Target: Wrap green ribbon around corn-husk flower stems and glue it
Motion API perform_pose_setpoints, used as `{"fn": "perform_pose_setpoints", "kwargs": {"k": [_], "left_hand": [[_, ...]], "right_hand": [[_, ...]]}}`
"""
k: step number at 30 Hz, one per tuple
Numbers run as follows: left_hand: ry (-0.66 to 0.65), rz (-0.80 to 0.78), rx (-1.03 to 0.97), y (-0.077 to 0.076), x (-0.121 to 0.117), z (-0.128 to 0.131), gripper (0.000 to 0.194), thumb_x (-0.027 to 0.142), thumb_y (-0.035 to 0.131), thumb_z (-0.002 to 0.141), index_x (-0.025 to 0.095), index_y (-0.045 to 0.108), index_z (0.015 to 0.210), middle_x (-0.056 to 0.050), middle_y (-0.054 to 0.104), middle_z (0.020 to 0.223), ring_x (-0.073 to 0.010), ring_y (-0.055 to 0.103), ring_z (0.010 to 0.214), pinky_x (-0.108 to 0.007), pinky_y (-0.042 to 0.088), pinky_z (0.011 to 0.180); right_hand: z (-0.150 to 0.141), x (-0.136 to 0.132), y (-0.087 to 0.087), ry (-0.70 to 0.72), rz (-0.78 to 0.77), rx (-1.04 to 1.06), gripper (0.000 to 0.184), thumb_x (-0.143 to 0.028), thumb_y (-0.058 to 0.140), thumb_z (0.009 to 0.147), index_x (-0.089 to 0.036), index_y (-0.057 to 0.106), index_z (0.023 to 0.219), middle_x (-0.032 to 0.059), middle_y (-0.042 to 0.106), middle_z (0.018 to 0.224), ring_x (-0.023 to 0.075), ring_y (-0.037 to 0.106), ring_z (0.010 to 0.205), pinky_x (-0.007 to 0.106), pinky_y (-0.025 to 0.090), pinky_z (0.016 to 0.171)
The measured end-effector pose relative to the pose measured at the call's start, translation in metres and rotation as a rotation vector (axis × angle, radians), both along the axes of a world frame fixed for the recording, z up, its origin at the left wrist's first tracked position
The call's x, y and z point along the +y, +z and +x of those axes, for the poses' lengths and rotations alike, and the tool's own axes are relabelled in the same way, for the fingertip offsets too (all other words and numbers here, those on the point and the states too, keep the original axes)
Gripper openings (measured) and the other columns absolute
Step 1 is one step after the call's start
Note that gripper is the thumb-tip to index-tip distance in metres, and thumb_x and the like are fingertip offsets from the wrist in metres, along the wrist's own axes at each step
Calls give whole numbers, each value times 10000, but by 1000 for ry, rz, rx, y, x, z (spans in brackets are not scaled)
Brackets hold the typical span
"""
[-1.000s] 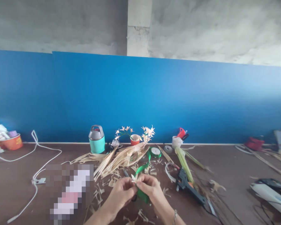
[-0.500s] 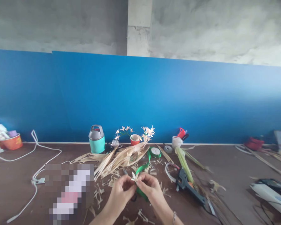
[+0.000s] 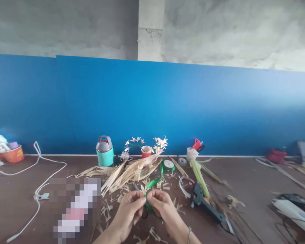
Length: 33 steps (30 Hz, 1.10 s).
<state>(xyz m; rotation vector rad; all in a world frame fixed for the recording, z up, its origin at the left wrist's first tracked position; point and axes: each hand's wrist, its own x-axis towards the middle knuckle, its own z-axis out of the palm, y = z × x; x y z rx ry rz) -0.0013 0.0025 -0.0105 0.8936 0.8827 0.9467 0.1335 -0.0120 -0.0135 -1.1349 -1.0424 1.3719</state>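
Low in the middle of the head view, my left hand (image 3: pixel 130 207) pinches the base of a small pale husk flower (image 3: pixel 143 188) between thumb and forefinger. Close beside it my right hand (image 3: pixel 162 205) is closed in a pinch on a green ribbon (image 3: pixel 154 182), which loops up toward its spool (image 3: pixel 168 165). The ribbon also hangs below the fingers. The fingertips of both hands nearly meet, hiding the flower's base. Behind them lies a bundle of dry corn husks (image 3: pixel 134 171), with husk scraps (image 3: pixel 155 234) scattered around.
An orange cup (image 3: pixel 146 154) with finished flowers stands at the back, between a turquoise flask (image 3: pixel 105 157) and a white cup of tools (image 3: pixel 192 154). A black glue gun (image 3: pixel 205 203) lies on the right. White cables (image 3: pixel 42 183) run across the left of the table.
The flower has tipped and sits slightly higher over my left fingertips. My hands have shifted a little, and my right fingers now pinch at the ribbon rather than over the petals.
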Motion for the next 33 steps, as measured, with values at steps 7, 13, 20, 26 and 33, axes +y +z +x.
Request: {"fn": "perform_pose_setpoints", "kwargs": {"k": [7, 13, 20, 26, 33], "left_hand": [[0, -20, -131, 2, -2, 0, 292, 288, 789, 533, 158, 544, 625, 71, 471, 448, -45, 395, 416, -150, 262, 400], [-60, 49, -107, 2, -2, 0, 301, 336, 773, 583, 148, 538, 598, 66, 454, 412, -43, 373, 392, -154, 248, 389], [-29, 103, -27, -3, 4, -2, 346, 427, 750, 598, 142, 555, 581, 50, 473, 419, -52, 384, 386, -159, 281, 371], [-44, 142, 137, -5, 6, -4, 341, 472, 683, 650, 154, 559, 645, 56, 495, 421, -48, 356, 353, -158, 249, 355], [-23, 146, 220, -7, 7, -2, 329, 478, 638, 678, 158, 565, 673, 61, 493, 414, -51, 329, 348, -172, 199, 363]], "right_hand": [[1, 6, -10, 6, -21, -17, 423, -529, 724, 578, -140, 563, 614, -103, 327, 398, 32, 196, 379, 201, 111, 384], [0, 7, -11, -8, 38, -56, 382, -480, 732, 583, -145, 547, 593, -79, 394, 438, 37, 242, 392, 198, 128, 384], [3, 7, -10, -21, 53, -31, 420, -533, 710, 598, -153, 531, 606, -85, 375, 460, 36, 226, 403, 198, 157, 393], [6, 10, -11, -6, 105, -100, 409, -521, 702, 600, -151, 527, 594, -54, 437, 504, 60, 307, 460, 197, 212, 426], [7, 13, -15, -12, 90, -187, 354, -465, 699, 592, -153, 534, 578, -44, 465, 512, 78, 353, 483, 201, 257, 447]]}}
